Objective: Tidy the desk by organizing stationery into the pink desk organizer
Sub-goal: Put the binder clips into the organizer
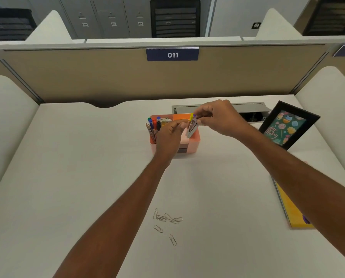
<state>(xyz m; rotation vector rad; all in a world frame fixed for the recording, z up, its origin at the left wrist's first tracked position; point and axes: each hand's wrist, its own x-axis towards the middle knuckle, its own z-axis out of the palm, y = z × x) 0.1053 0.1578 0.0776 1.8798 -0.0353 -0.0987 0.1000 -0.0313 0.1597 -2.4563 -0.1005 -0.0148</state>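
Two forearms (115, 227) cross loose paper clips (167, 218) on the desk (67, 177). Over the pink organizer (195, 142), left hand (172, 135) and right hand (221, 117) pinch a small grey bundle (192, 128) with curled fingertips. What it is stays unclear. It stands near upright, coloured tips up, lower end inside the organizer. The right arm hides part of a yellow notebook (292, 209).

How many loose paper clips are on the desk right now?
6 paper clips: four overlapping in a cluster on the white desk, one just nearer, one nearest the person. The overlap may hide more.
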